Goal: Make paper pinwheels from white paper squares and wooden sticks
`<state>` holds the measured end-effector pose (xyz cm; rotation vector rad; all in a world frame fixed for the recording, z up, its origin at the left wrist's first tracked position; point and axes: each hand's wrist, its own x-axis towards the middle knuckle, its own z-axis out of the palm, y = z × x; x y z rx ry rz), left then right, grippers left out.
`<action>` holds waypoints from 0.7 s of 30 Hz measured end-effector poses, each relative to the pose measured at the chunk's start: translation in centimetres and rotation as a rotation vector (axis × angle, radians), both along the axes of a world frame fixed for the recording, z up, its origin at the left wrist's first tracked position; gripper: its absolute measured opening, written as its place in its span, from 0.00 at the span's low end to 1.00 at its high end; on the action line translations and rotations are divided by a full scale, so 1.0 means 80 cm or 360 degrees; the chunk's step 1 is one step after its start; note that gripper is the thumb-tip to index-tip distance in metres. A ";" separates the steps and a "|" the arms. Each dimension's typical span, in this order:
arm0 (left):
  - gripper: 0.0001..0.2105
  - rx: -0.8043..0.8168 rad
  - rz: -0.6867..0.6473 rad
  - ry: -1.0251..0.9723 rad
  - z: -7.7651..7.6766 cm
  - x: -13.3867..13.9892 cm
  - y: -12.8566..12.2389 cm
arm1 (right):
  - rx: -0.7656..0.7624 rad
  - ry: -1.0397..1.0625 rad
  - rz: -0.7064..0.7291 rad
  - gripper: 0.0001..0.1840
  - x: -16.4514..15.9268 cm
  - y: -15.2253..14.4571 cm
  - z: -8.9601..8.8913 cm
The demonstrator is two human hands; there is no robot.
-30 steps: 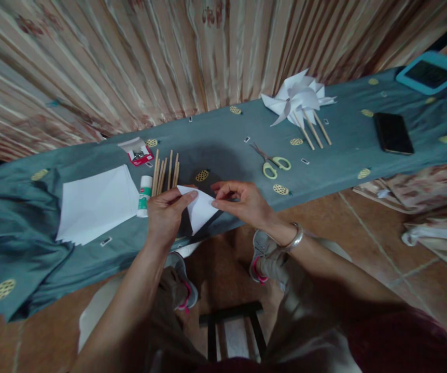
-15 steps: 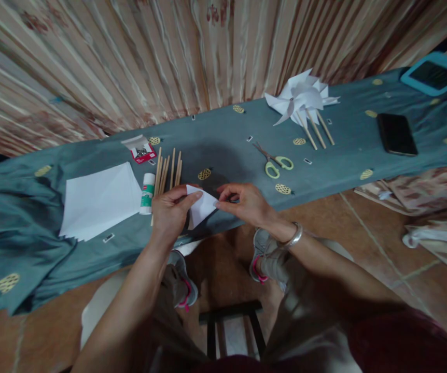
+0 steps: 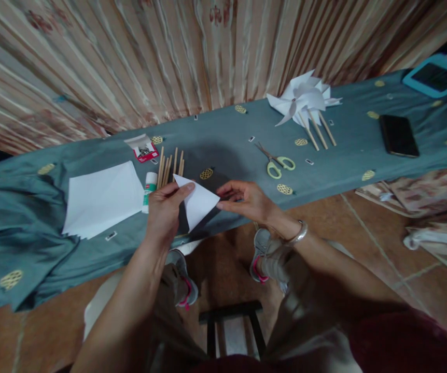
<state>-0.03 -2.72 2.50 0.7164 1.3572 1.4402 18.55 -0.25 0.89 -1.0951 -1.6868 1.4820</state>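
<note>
A white sheet of paper, folded into a triangle, is held up over the front edge of the cloth-covered table. My left hand grips its left side, thumb on top and fingers behind. At the paper's right-hand point are the thumb and forefinger of my right hand, closed about the tip; the other fingers are curled. Beyond my left hand lie several wooden sticks, partly covered by that hand and the paper. A glue stick is just left of the same hand.
A stack of white paper lies at left, behind it an open red box of small metal pieces. Green-handled scissors lie right of centre. Paper pinwheels, a black phone and a blue-framed device are farther right.
The folded paper has turned and shows more of its face, its upper corner now higher. My left hand shifted slightly left; the right fingers remain at the tip, a little more spread.
</note>
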 end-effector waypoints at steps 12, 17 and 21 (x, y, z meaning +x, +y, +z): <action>0.10 0.0028 0.0048 -0.0119 0.001 0.008 0.004 | -0.0354 0.0352 -0.0145 0.10 -0.015 0.000 0.001; 0.09 0.0085 0.0024 -0.0086 -0.003 0.015 0.005 | -0.0263 0.0476 -0.0499 0.10 -0.017 0.009 0.003; 0.10 0.0000 -0.0027 0.0078 -0.008 0.017 0.000 | -0.0183 0.0489 -0.0571 0.11 -0.011 0.022 0.004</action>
